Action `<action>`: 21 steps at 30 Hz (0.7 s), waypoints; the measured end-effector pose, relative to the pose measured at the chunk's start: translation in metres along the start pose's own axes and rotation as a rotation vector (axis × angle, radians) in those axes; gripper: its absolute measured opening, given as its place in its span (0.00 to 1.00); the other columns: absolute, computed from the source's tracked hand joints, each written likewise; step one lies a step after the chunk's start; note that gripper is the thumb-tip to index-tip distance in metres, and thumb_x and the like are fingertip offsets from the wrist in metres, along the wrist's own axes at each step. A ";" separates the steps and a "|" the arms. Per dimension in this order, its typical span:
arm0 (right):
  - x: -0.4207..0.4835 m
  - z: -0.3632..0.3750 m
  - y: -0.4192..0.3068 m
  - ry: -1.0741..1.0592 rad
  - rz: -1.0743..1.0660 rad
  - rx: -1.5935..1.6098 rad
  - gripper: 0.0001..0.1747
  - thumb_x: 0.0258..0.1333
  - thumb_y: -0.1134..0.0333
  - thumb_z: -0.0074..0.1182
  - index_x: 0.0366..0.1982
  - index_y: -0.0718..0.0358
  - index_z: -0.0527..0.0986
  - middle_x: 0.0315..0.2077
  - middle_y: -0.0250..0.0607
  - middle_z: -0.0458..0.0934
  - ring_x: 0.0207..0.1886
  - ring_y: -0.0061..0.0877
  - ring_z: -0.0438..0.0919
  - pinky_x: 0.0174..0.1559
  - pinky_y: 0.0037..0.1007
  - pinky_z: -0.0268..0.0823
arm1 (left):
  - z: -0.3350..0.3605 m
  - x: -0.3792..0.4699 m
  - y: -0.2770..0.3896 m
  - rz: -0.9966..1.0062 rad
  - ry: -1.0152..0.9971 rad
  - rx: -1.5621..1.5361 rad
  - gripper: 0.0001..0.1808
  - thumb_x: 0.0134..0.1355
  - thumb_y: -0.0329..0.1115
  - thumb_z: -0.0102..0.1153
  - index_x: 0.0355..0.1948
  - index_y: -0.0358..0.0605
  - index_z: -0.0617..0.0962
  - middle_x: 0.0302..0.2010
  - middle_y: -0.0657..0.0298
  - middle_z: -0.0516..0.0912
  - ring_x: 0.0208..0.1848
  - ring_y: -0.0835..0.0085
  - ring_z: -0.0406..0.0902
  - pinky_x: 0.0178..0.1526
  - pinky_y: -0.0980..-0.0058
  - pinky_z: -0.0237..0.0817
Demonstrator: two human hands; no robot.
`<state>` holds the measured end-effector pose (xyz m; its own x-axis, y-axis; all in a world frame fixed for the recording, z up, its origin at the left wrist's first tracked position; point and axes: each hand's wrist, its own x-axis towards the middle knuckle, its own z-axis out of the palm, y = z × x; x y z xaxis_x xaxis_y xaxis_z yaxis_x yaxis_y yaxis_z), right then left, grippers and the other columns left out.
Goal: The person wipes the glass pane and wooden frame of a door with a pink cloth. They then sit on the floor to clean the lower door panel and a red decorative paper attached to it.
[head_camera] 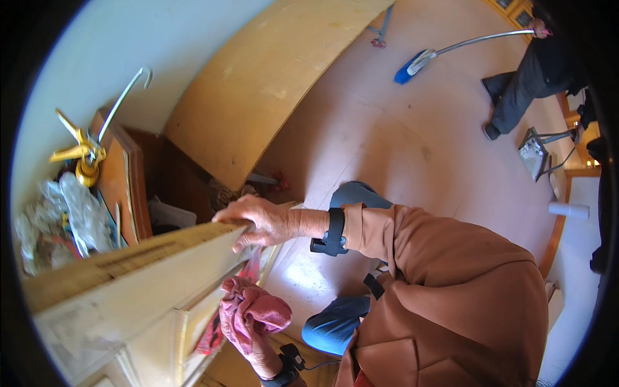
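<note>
A worn, pale wooden door panel (193, 266) stands on edge before me, with raised moulding and red paper strips (210, 334) on its face. My right hand (261, 220) grips its upper edge near the far corner, thumb on the near face and fingers over the top. Bunched in my left hand (254, 346) is a pink cloth (251, 309), which covers most of the fingers. That hand is close to the panel's face; whether the cloth touches it I cannot tell. Both wrists wear black straps.
Beyond the panel are a yellow caulking gun (87, 155), plastic bags (82, 213) and an orange-brown wooden box (128, 179). A large wooden board (271, 87) slants behind. On the floor's far side, a person (524, 87) holds a blue broom (411, 65) near a dustpan (533, 157) of debris.
</note>
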<state>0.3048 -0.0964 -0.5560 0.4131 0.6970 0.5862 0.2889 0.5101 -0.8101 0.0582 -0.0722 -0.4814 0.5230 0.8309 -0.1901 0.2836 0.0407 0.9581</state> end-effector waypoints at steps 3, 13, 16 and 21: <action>0.006 -0.009 0.000 0.009 0.019 -0.025 0.23 0.40 0.68 0.68 0.41 0.62 0.74 0.30 0.42 0.80 0.33 0.35 0.81 0.36 0.33 0.72 | 0.013 0.007 0.023 -0.152 0.005 -0.249 0.32 0.55 0.46 0.65 0.56 0.41 0.70 0.50 0.59 0.74 0.53 0.69 0.72 0.54 0.69 0.66; 0.005 -0.022 -0.013 -0.119 0.373 -0.045 0.34 0.42 0.59 0.65 0.54 0.59 0.70 0.43 0.40 0.77 0.51 0.37 0.73 0.53 0.37 0.65 | 0.069 0.017 0.096 -0.040 -0.158 0.223 0.15 0.61 0.40 0.55 0.42 0.39 0.79 0.43 0.59 0.79 0.48 0.67 0.74 0.55 0.68 0.63; -0.005 -0.040 -0.019 -0.132 0.582 -0.015 0.34 0.44 0.60 0.60 0.55 0.63 0.69 0.49 0.48 0.74 0.57 0.40 0.70 0.58 0.37 0.63 | 0.096 0.023 0.129 -0.035 -0.253 0.267 0.15 0.61 0.38 0.54 0.41 0.36 0.80 0.42 0.59 0.80 0.49 0.66 0.75 0.55 0.68 0.61; -0.038 -0.119 -0.016 -0.187 0.953 -0.035 0.33 0.49 0.54 0.58 0.54 0.66 0.71 0.51 0.55 0.73 0.57 0.45 0.70 0.59 0.39 0.62 | 0.161 0.044 0.181 -0.146 -0.265 0.199 0.14 0.58 0.35 0.56 0.40 0.34 0.80 0.42 0.59 0.80 0.50 0.67 0.74 0.57 0.69 0.61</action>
<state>0.3871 -0.1909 -0.5670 0.3439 0.8806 -0.3260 -0.0689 -0.3226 -0.9440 0.2615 -0.1175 -0.3512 0.6484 0.6505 -0.3954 0.5076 0.0177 0.8614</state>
